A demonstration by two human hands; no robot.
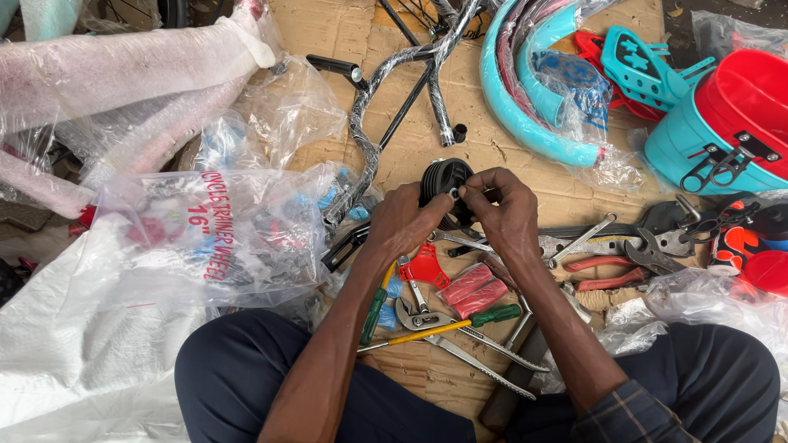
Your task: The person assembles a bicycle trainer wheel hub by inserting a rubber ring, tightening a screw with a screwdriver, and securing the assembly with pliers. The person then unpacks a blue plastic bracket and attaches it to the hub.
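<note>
Head view looks down on a seated person's lap and a sheet of brown corrugated cardboard [427, 148] strewn with cycle parts. At the centre of the frame both hands meet on a black ribbed cylindrical part [443, 179], matte and grooved around its side, held just above the cardboard. The left hand [402, 220] comes in from 7 o'clock, wrist bent, fingers curled under and around the part so that it is grasped; the right hand [505, 209] comes in from 5 o'clock, its thumb and forefinger pinched on a small pale metal piece at the face of the same part. Below the hands, toward 6 o'clock, lie a red plastic bracket [425, 267], two red ridged grips [474, 289], a green-handled screwdriver [480, 318] and steel pliers [472, 349]. At 3 o'clock sit red-handled pliers [603, 273] and flat steel spanners [587, 238]. At 1 o'clock curve glossy teal mudguards [525, 107] in clear film, with a teal and red plastic basket [730, 123] at 2 o'clock. At 12 o'clock a black metal frame piece [394, 98] is wound in bubble wrap. At 9 o'clock a crinkled clear plastic bag [213, 234] bears red lettering down its side, lying over a white woven sack [74, 344]; pale foam-wrapped tubes [123, 66] fill 10 o'clock
</note>
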